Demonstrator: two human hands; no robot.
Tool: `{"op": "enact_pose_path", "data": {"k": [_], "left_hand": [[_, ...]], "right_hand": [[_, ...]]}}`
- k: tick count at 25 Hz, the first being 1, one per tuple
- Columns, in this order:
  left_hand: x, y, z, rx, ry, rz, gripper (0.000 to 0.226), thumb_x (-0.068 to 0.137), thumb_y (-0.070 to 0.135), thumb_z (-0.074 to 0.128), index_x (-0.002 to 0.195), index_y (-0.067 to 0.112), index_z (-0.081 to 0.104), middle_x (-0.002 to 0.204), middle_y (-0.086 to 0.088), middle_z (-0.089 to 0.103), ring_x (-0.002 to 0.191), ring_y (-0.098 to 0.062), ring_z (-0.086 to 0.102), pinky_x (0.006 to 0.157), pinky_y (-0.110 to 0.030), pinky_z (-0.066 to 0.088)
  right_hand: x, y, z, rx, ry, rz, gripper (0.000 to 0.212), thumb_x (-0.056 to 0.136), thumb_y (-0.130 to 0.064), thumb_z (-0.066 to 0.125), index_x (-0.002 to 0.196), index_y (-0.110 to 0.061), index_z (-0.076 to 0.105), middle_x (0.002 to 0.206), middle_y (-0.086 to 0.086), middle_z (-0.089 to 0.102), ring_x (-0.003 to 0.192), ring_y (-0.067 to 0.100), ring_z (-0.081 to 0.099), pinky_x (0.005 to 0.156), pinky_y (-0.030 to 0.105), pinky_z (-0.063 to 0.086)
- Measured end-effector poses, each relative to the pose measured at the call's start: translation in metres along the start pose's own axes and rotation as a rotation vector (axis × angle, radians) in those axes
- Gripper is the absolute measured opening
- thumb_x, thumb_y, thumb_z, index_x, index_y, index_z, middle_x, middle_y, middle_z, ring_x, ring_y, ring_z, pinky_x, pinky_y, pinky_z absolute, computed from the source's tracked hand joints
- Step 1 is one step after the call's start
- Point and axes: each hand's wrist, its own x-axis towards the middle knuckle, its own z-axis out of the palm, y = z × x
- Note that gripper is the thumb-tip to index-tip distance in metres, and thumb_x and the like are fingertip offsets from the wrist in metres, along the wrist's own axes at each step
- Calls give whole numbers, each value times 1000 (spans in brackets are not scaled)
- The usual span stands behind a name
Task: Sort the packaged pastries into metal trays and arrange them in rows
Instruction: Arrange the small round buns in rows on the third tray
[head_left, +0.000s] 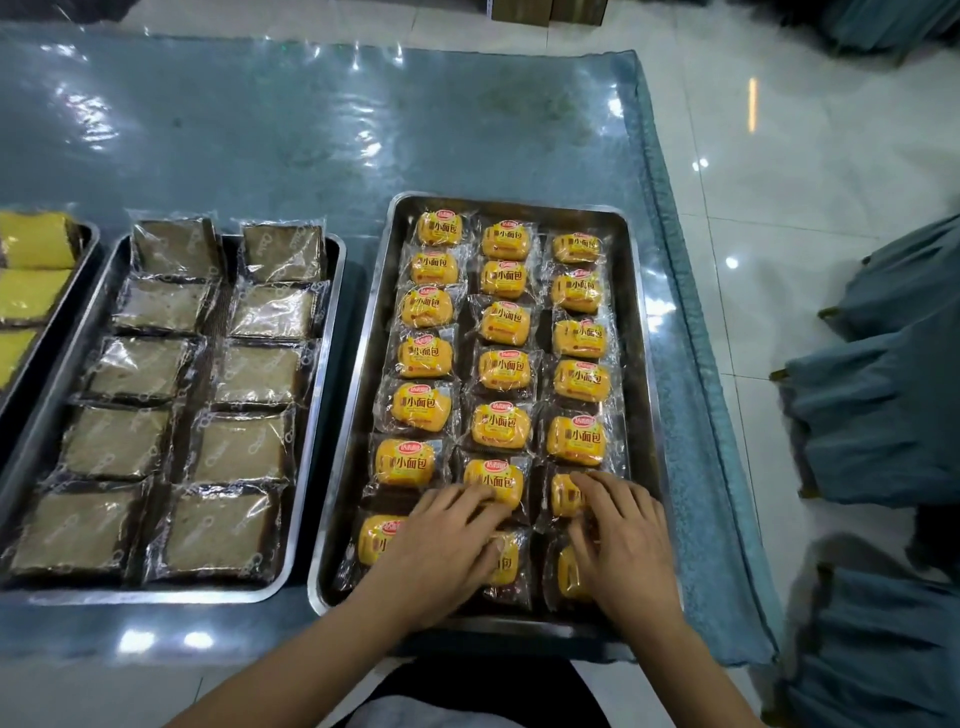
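The worktop (322, 130) under its shiny blue cover carries three metal trays. I see my left hand (441, 545) and right hand (623, 540) lying flat, fingers spread, gripping nothing, pressing yellow bread packets (498, 379) in the near rows of the right tray (641, 332). Brown cake packets (244, 447) fill the middle tray (327, 332) in two columns.

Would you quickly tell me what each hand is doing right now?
Left hand: open, fingers flat on yellow bread packets in the right tray.
Right hand: open, fingers resting on the packets there.
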Motion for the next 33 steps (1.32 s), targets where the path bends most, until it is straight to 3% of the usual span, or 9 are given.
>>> {"op": "enact_pose_path", "data": {"k": [5, 10, 17, 24, 27, 33], "left_hand": [[59, -10, -30, 2, 96, -74, 49, 107, 43, 29, 154, 30, 29, 162, 6, 26, 150, -15, 20, 117, -30, 1], [123, -27, -50, 14, 148, -140, 51, 106, 43, 31, 155, 27, 28, 163, 0, 25, 151, -21, 18, 125, -42, 15], [189, -43, -60, 40, 120, -170, 60, 105, 47, 25, 160, 27, 13, 168, 1, 4, 155, -23, 2, 123, -40, 5], [213, -49, -53, 60, 74, -195, 59, 106, 47, 22, 159, 27, 9, 169, -3, 1, 155, -26, -4, 124, -42, 4], [215, -48, -50, 56, 75, -221, 60, 106, 49, 21, 160, 27, 9, 169, -3, 1, 154, -25, -7, 125, -42, 4], [217, -45, -49, 56, 66, -236, 61, 106, 51, 19, 161, 27, 3, 169, -4, -3, 154, -25, -11, 126, -43, 3]], "right_hand": [[54, 4, -4, 18, -11, -15, 43, 92, -28, 62, 135, -22, 58, 133, -4, 58, 122, 19, 49, 104, 43, 45], [110, 10, -5, 26, -10, -4, 43, 94, -26, 60, 136, -21, 58, 133, -2, 59, 123, 21, 49, 106, 43, 44], [207, 19, -5, 45, -24, 24, 51, 99, -34, 50, 149, -21, 46, 149, 2, 49, 134, 24, 44, 113, 47, 39], [285, 18, 0, -10, -131, 61, 56, 104, -44, 40, 157, -37, 23, 165, 5, 25, 149, 32, 26, 122, 49, 24], [309, 21, 11, -35, -199, 68, 59, 105, -49, 32, 160, -37, 14, 168, 5, 15, 153, 32, 17, 124, 48, 14], [322, 26, 18, -95, -248, 43, 59, 106, -50, 25, 161, -30, 16, 169, 3, 15, 155, 26, 11, 127, 45, 8]]}}
